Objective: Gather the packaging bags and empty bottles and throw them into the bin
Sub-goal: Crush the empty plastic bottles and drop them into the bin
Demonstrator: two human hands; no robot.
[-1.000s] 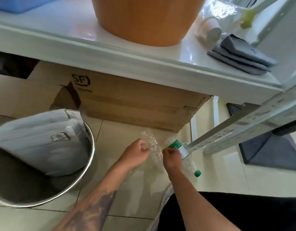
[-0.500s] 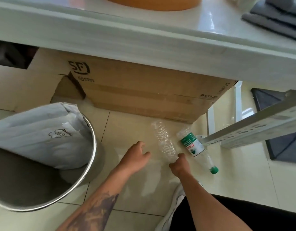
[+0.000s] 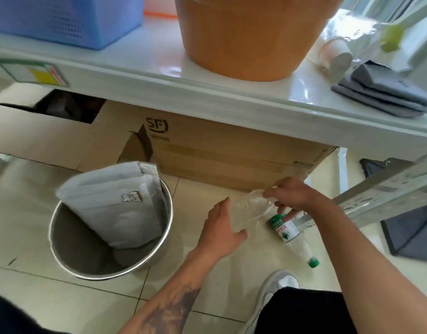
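Note:
A round steel bin [image 3: 63,249] stands on the tiled floor at the left, with white packaging bags [image 3: 116,208] leaning inside it. My right hand [image 3: 291,195] is shut on a clear, label-less empty bottle [image 3: 253,208], held just above the floor. My left hand [image 3: 222,230] hovers open beside that bottle's lower end, fingers spread. A second empty bottle [image 3: 291,237] with a green label and green cap lies on the floor just below my right hand.
A cardboard box [image 3: 231,155] sits under a white shelf [image 3: 207,92] that carries an orange tub [image 3: 251,32], a blue basket [image 3: 63,18] and grey cloths [image 3: 383,92]. A perforated metal rail [image 3: 385,189] slants at the right. My shoe [image 3: 277,288] is near the bottles.
My right hand has lifted the clear bottle off the floor and moved up and right. My left hand has opened beside it. The view has tilted upward.

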